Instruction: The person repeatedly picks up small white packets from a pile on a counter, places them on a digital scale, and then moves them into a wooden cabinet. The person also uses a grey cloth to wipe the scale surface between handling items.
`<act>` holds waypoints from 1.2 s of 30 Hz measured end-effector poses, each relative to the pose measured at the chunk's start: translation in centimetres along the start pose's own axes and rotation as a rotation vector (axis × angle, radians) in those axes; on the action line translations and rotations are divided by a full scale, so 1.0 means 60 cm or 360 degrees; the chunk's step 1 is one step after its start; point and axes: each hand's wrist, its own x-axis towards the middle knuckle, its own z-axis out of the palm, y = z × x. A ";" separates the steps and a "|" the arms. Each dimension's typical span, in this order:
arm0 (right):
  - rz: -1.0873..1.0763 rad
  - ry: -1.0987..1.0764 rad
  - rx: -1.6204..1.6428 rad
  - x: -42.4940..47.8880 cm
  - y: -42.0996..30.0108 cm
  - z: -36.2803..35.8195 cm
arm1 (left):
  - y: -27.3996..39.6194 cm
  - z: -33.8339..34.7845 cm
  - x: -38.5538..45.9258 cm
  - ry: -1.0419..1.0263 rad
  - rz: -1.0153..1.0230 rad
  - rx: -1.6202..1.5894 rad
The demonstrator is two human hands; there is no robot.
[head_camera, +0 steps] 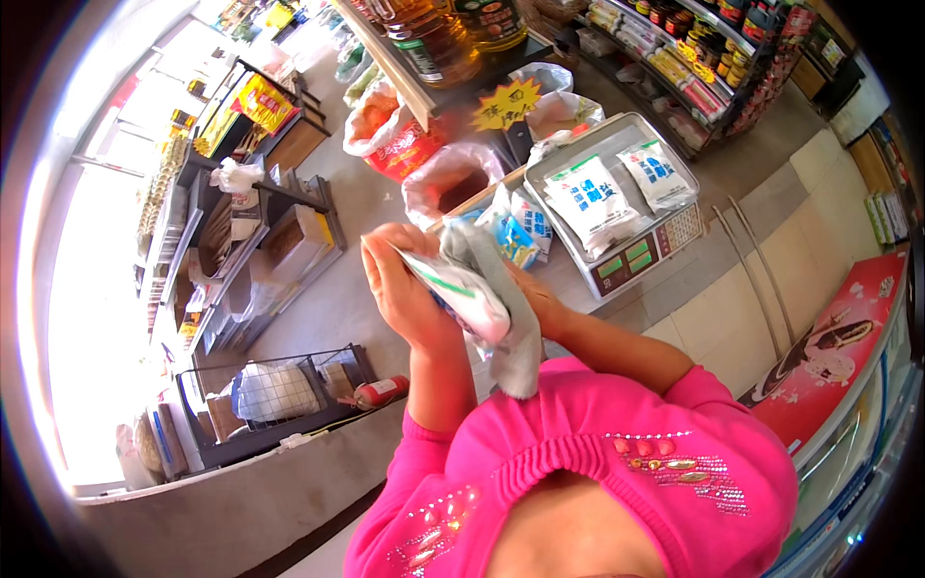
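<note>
In the head view my left hand (405, 292) holds a white plastic packet (473, 296) with a green stripe along its top. My right hand (533, 290), partly hidden, has a grey cloth (512, 311) against the packet's other side; the cloth's end hangs down towards my chest. Beyond my hands, several white packets with blue writing (589, 206) lie in the metal tray of a weighing scale (621, 267). More packets (531, 224), some blue and yellow, lie just left of the scale.
Open sacks (452, 180) and large oil bottles (433, 54) stand beyond the counter. Shelves of goods (238, 246) are at left, with a fire extinguisher (379, 391) near a wire rack (274, 397). A red-sided display freezer (831, 347) stands at right.
</note>
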 end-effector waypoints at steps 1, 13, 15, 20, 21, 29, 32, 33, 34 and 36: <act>0.0071 0.0048 -0.0036 -0.018 0.009 -0.009 | -0.006 0.011 0.009 0.0110 -0.0071 -0.0026; 0.0311 0.0608 0.0529 -0.026 0.020 -0.121 | -0.134 0.000 0.038 0.0203 -0.0699 -0.0535; 0.0513 0.0630 0.1016 -0.005 0.001 -0.125 | -0.123 0.007 0.039 0.0104 -0.0714 -0.0595; 0.0652 0.0805 0.0837 0.029 -0.066 -0.105 | -0.116 -0.042 0.013 -0.0142 -0.0816 -0.0673; 0.0692 0.0846 0.0633 0.021 -0.059 -0.116 | -0.130 -0.034 -0.006 -0.0187 -0.0894 -0.0672; 0.0895 0.0847 0.0229 -0.084 -0.020 -0.116 | -0.200 -0.119 -0.109 0.0181 -0.1500 -0.0459; 0.0886 0.0921 0.0313 -0.110 -0.035 -0.143 | -0.215 -0.069 -0.083 0.0055 -0.1506 -0.0378; 0.0864 0.0975 0.0347 -0.122 -0.042 -0.154 | -0.224 -0.047 -0.070 -0.0019 -0.1506 -0.0344; 0.0937 0.0930 0.0379 -0.139 -0.045 -0.173 | -0.234 -0.028 -0.052 -0.0113 -0.1490 -0.0329; 0.1016 0.0992 0.0487 -0.166 -0.050 -0.193 | -0.274 -0.002 -0.017 -0.0276 -0.1472 -0.0296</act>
